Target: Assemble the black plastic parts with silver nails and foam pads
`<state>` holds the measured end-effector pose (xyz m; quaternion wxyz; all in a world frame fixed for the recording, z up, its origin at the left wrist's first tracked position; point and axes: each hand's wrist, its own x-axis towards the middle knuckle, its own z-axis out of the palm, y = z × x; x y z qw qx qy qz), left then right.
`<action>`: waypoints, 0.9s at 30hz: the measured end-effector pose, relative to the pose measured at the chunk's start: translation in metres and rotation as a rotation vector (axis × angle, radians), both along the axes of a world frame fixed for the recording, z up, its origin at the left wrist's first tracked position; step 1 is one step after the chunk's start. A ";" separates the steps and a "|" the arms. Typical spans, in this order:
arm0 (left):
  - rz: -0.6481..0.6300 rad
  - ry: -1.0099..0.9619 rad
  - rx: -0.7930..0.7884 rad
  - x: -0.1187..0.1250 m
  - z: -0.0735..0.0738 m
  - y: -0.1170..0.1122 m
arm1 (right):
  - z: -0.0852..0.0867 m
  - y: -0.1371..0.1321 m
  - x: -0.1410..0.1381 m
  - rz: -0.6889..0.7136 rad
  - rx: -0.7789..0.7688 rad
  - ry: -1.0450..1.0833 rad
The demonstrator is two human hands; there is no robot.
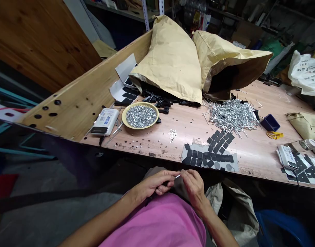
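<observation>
Above my lap, just short of the table's front edge, my two hands meet. A short piece of a thin silvery metal pin [177, 176] shows between their fingertips. My left hand [159, 181] is closed, its index finger stretched along toward the pin and the other fingers curled under. Something dark shows in its grip, too small and shaded to name. My right hand [194, 185] is closed in a pinch at the pin's other end. The fingers hide most of what is held.
On the table [170, 120] lie a yellow bowl [125, 123] of small metal parts, a pile of metal pins [232, 115], black pads on a sheet [198, 156], a white device [106, 121] and a blue box [270, 122]. Large paper sacks [170, 58] stand behind.
</observation>
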<state>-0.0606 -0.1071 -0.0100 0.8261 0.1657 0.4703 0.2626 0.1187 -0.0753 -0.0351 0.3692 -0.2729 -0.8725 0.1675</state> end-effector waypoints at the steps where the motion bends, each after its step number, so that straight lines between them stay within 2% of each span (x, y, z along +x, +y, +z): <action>1: 0.001 -0.021 -0.002 0.000 0.001 0.001 | 0.002 0.002 0.001 -0.015 -0.085 0.020; 5: -0.008 -0.087 0.022 -0.002 0.008 0.005 | 0.011 0.012 0.003 -0.114 -0.533 0.107; 9: -0.011 -0.099 0.042 -0.005 0.014 0.008 | 0.021 0.027 0.006 -0.006 -0.828 0.132; 11: -0.019 -0.101 0.049 -0.006 0.015 0.010 | 0.026 0.034 0.008 0.051 -0.906 0.109; 15: -0.046 -0.081 0.077 -0.005 0.017 0.010 | 0.036 0.043 0.012 0.123 -0.826 0.037; 19: -0.089 0.006 0.151 0.001 0.019 0.007 | 0.042 0.042 0.014 0.130 -0.771 -0.007; 23: -0.160 0.149 0.329 0.006 0.022 0.006 | 0.043 0.039 0.014 0.152 -0.753 -0.028; 27: -0.173 0.396 0.586 0.009 0.026 0.010 | 0.044 0.040 0.016 0.113 -0.728 -0.036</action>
